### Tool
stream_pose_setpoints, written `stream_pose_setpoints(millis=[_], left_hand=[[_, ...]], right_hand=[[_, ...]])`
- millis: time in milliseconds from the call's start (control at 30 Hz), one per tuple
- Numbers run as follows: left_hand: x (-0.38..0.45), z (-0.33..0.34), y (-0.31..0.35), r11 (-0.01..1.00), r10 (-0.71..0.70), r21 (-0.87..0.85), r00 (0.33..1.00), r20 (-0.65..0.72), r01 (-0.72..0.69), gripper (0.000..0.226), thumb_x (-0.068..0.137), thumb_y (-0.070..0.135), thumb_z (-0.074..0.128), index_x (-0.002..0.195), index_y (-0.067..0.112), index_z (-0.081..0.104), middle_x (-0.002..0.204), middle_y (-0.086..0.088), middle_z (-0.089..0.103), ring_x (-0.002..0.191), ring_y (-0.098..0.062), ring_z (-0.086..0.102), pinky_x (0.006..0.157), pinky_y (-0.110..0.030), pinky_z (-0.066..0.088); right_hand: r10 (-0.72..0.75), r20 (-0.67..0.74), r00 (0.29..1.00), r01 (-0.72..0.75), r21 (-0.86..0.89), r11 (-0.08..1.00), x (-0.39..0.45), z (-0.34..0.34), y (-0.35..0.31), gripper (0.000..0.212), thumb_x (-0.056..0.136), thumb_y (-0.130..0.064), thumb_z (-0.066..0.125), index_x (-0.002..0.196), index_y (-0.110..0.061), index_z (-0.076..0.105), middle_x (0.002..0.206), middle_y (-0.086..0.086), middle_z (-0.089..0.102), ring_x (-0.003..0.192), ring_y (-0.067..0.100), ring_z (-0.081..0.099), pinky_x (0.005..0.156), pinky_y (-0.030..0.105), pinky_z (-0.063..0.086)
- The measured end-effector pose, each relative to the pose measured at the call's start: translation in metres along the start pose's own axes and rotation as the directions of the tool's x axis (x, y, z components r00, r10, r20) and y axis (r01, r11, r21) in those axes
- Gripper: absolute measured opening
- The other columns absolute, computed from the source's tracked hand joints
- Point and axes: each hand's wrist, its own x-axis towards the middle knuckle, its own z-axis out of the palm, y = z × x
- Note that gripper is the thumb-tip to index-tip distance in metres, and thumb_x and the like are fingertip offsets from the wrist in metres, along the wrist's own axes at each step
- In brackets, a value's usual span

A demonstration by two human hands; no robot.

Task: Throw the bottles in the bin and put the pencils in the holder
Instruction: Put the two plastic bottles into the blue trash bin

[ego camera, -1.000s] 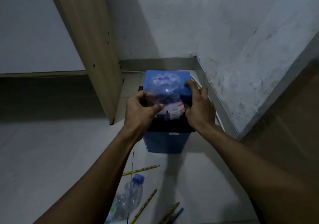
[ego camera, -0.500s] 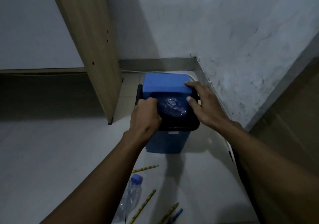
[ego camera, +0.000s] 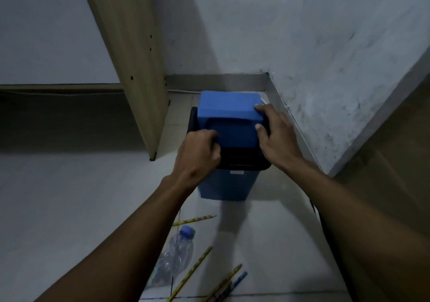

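Blue bin lid point(ego camera: 229, 115) under both hands: left hand point(ego camera: 197, 156) curled on its edge, right hand point(ego camera: 275, 134) spread flat.

This looks like a plain room in a home or small office, seen at a corner where two whitewashed walls point(ego camera: 302, 34) meet, the right one scuffed and stained. The floor point(ego camera: 69, 197) is pale tile with a grey skirting strip point(ego camera: 216, 82) along its edge. A light wood furniture panel point(ego camera: 130, 53) (drilled with small peg holes, as on a flat-pack shelf or wardrobe) stands beside a small blue swing-lid bin point(ego camera: 226, 185). Pencils point(ego camera: 193, 220) and a plastic bottle point(ego camera: 174, 257) lie on the tiles.
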Motion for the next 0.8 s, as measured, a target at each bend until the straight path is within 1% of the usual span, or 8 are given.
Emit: stream_pose_setpoints(millis=[100,167,233,333,467,600,667,800], left_hand=[[-0.019,-0.004,-0.012,0.991,0.132,0.010,0.965,-0.226,-0.133,0.017,0.087,0.013,0.055,0.099,0.006,0.064,0.095,-0.011,0.065,0.085,-0.020,0.060,0.073,-0.030,0.051],[-0.034,-0.003,-0.023,0.992,0.120,-0.004,0.960,-0.254,-0.125,0.009,0.086,0.011,0.056,0.092,0.009,0.060,0.087,-0.007,0.061,0.077,-0.017,0.056,0.065,-0.030,0.049],[-0.051,0.001,-0.036,0.998,0.053,-0.009,0.982,-0.183,-0.055,0.003,0.085,0.011,0.056,0.088,0.012,0.058,0.082,-0.004,0.059,0.072,-0.017,0.055,0.061,-0.033,0.049],[-0.073,0.012,-0.059,0.982,-0.161,0.117,0.978,0.131,0.146,0.015,0.086,0.020,0.055,0.100,0.017,0.058,0.098,-0.005,0.065,0.085,-0.020,0.059,0.069,-0.034,0.050],[-0.102,0.032,-0.088,0.873,-0.455,0.417,0.728,0.513,0.252,0.074,0.072,0.049,0.072,0.133,0.018,0.043,0.132,-0.008,0.052,0.116,-0.026,0.051,0.090,-0.039,0.046],[-0.137,0.053,-0.109,0.760,-0.633,0.617,0.446,0.633,0.203,0.119,0.045,0.062,0.081,0.142,0.020,0.026,0.137,-0.006,0.049,0.123,-0.028,0.047,0.101,-0.044,0.042],[-0.151,0.063,-0.118,0.737,-0.654,0.657,0.416,0.632,0.160,0.115,0.049,0.053,0.082,0.142,0.019,0.024,0.134,-0.004,0.052,0.120,-0.027,0.050,0.100,-0.044,0.043],[-0.156,0.069,-0.124,0.719,-0.655,0.681,0.461,0.598,0.137,0.106,0.068,0.038,0.077,0.149,0.017,0.013,0.137,-0.005,0.050,0.121,-0.025,0.052,0.101,-0.042,0.040]], right_hand=[[0.015,-0.025,1.000,-0.016,-0.029,0.999,-0.003,0.003,-0.005,0.040,0.098,-0.017,0.047,0.137,-0.026,0.044,0.127,0.014,0.053,0.105,0.028,0.056,0.080,0.028,0.039],[0.030,-0.041,0.999,-0.032,-0.043,0.999,-0.006,0.006,-0.008,0.042,0.099,-0.018,0.045,0.140,-0.027,0.041,0.129,0.014,0.051,0.104,0.030,0.057,0.079,0.031,0.043],[0.052,-0.043,0.998,-0.054,-0.056,0.997,-0.010,0.009,-0.011,0.046,0.099,-0.019,0.044,0.144,-0.028,0.036,0.135,0.014,0.047,0.104,0.033,0.058,0.081,0.037,0.048],[0.084,-0.037,0.996,-0.087,-0.081,0.993,-0.016,0.016,-0.017,0.054,0.099,-0.023,0.045,0.149,-0.030,0.026,0.143,0.014,0.038,0.108,0.036,0.056,0.080,0.039,0.047],[0.117,-0.063,0.991,-0.122,-0.096,0.988,-0.016,0.023,-0.018,0.059,0.098,-0.023,0.047,0.150,-0.032,0.021,0.146,0.013,0.034,0.109,0.037,0.056,0.075,0.033,0.040],[0.123,-0.047,0.991,-0.126,-0.084,0.988,-0.018,0.023,-0.014,0.065,0.097,-0.021,0.048,0.152,-0.034,0.017,0.150,0.011,0.031,0.114,0.035,0.053,0.080,0.037,0.045],[0.108,-0.041,0.993,-0.111,-0.078,0.991,-0.018,0.022,-0.013,0.067,0.097,-0.019,0.050,0.153,-0.034,0.016,0.151,0.010,0.030,0.115,0.035,0.052,0.082,0.041,0.048],[0.097,-0.039,0.995,-0.099,-0.067,0.993,-0.018,0.022,-0.011,0.068,0.096,-0.017,0.051,0.153,-0.033,0.017,0.150,0.008,0.032,0.114,0.034,0.053,0.078,0.037,0.046]])
